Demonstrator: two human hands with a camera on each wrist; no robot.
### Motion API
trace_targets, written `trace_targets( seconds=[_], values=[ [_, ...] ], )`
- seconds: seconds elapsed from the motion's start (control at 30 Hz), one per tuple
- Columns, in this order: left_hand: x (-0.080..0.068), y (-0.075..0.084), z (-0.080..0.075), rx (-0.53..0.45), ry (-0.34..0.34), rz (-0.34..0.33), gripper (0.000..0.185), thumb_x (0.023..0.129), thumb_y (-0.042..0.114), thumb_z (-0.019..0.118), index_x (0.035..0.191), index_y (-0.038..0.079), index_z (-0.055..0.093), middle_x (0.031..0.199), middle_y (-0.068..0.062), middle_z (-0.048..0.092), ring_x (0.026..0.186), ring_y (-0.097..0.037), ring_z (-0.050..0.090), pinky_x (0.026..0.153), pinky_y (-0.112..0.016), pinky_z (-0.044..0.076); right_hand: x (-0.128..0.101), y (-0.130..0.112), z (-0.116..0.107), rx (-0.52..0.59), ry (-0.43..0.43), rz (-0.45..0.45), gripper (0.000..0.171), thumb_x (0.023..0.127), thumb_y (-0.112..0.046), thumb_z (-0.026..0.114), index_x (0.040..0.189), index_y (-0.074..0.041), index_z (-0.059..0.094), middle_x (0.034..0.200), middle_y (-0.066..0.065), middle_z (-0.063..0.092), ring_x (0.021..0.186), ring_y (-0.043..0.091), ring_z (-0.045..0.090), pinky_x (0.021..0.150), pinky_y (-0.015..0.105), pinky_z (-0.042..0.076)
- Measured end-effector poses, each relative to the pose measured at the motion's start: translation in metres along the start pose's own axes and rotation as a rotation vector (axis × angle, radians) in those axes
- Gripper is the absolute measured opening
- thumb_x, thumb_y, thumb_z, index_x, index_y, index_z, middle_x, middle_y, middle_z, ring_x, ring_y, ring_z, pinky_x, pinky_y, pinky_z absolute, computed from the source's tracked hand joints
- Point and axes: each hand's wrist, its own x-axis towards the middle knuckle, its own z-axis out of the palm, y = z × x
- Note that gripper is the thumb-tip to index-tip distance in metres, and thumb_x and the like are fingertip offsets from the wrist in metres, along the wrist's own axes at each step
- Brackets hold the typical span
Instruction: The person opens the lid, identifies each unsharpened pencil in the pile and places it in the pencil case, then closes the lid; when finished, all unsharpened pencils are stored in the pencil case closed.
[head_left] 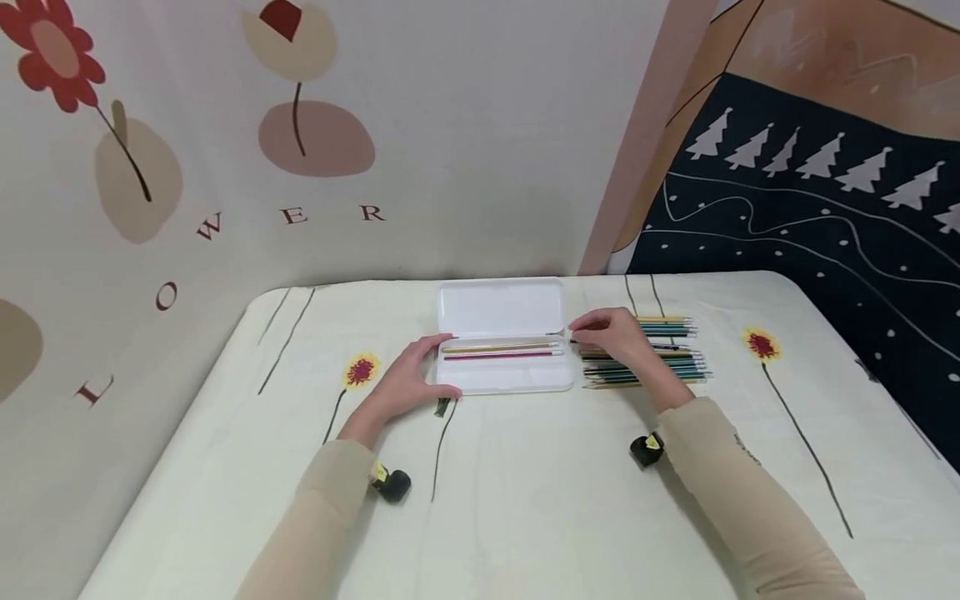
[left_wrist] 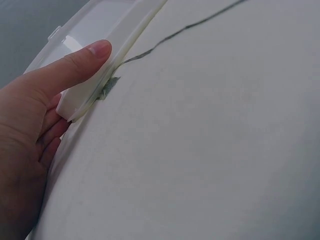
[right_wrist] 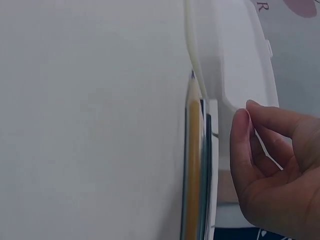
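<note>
Nearest, two beige sleeves reach over the pale tablecloth (head_left: 525, 500) printed with yellow flowers, and the left hand (head_left: 405, 382) holds the left end of the open white pencil case (head_left: 504, 379), its thumb (left_wrist: 75, 65) laid along the case's edge and its fingers curled under it. The case lies mid-table, lid flat behind, with a gold pencil (head_left: 498, 347) and a red pencil (head_left: 501, 355) side by side in its tray. Just right of it, the right hand (head_left: 615, 333) hovers over the loose pile of pencils (head_left: 660, 367), its curled fingers (right_wrist: 240, 145) drawn together beside the case's end, and whether they pinch a pencil cannot be told.
</note>
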Motion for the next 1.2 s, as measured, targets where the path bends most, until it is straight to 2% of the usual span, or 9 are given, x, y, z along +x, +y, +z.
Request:
trace_targets(
  seconds=[0.23, 0.47, 0.73, 0.93, 1.1, 1.2],
  values=[
    [0.008, 0.004, -0.004, -0.002, 0.010, 0.001, 0.095, 0.071, 0.039, 0.089, 0.151, 0.024, 0.040, 0.154, -0.014, 0.042, 0.144, -0.035, 0.038, 0.118, -0.056, 0.032, 0.000, 0.004, -0.033, 0.011, 0.027, 0.033, 0.030, 0.097, -0.020, 0.065, 0.123, -0.006, 0.068, 0.127, 0.013, 0.065, 0.096, 0.008, 0.059, 0.082, 0.014, 0.050],
    [0.009, 0.006, -0.008, 0.012, -0.004, -0.005, 0.096, 0.072, 0.040, 0.089, 0.152, 0.023, 0.039, 0.155, -0.015, 0.041, 0.144, -0.035, 0.037, 0.118, -0.056, 0.032, -0.006, 0.018, -0.059, 0.058, 0.083, 0.064, 0.035, 0.097, -0.019, 0.065, 0.127, 0.000, 0.065, 0.123, 0.015, 0.062, 0.079, -0.007, 0.062, 0.075, 0.010, 0.055],
    [0.009, 0.004, -0.007, -0.009, -0.003, -0.013, 0.096, 0.071, 0.040, 0.089, 0.152, 0.024, 0.039, 0.155, -0.013, 0.041, 0.145, -0.034, 0.036, 0.119, -0.055, 0.031, -0.017, 0.039, -0.085, 0.048, 0.139, 0.086, 0.041, 0.099, -0.026, 0.063, 0.131, -0.001, 0.061, 0.111, -0.001, 0.061, 0.081, -0.008, 0.062, 0.078, 0.009, 0.054],
    [0.005, 0.002, -0.002, -0.034, -0.008, -0.029, 0.096, 0.071, 0.039, 0.090, 0.151, 0.024, 0.040, 0.155, -0.013, 0.041, 0.145, -0.033, 0.036, 0.119, -0.055, 0.030, -0.030, 0.058, -0.099, 0.020, 0.156, 0.132, 0.043, 0.100, -0.028, 0.061, 0.133, -0.001, 0.059, 0.113, -0.002, 0.057, 0.080, -0.010, 0.058, 0.077, 0.007, 0.053],
    [0.002, 0.002, -0.002, -0.028, -0.007, -0.032, 0.096, 0.071, 0.039, 0.089, 0.152, 0.023, 0.039, 0.155, -0.014, 0.041, 0.144, -0.034, 0.037, 0.119, -0.056, 0.031, -0.036, 0.072, -0.110, 0.025, 0.167, 0.168, 0.048, 0.098, -0.031, 0.063, 0.135, -0.001, 0.057, 0.098, -0.021, 0.055, 0.081, -0.012, 0.055, 0.075, 0.005, 0.051],
    [0.001, 0.002, 0.001, -0.030, -0.007, -0.035, 0.096, 0.071, 0.039, 0.089, 0.151, 0.023, 0.040, 0.155, -0.014, 0.041, 0.144, -0.034, 0.037, 0.119, -0.056, 0.031, -0.038, 0.081, -0.116, 0.002, 0.159, 0.204, 0.048, 0.098, -0.032, 0.062, 0.136, -0.001, 0.056, 0.104, -0.018, 0.057, 0.082, -0.013, 0.053, 0.075, 0.005, 0.049]
  ],
)
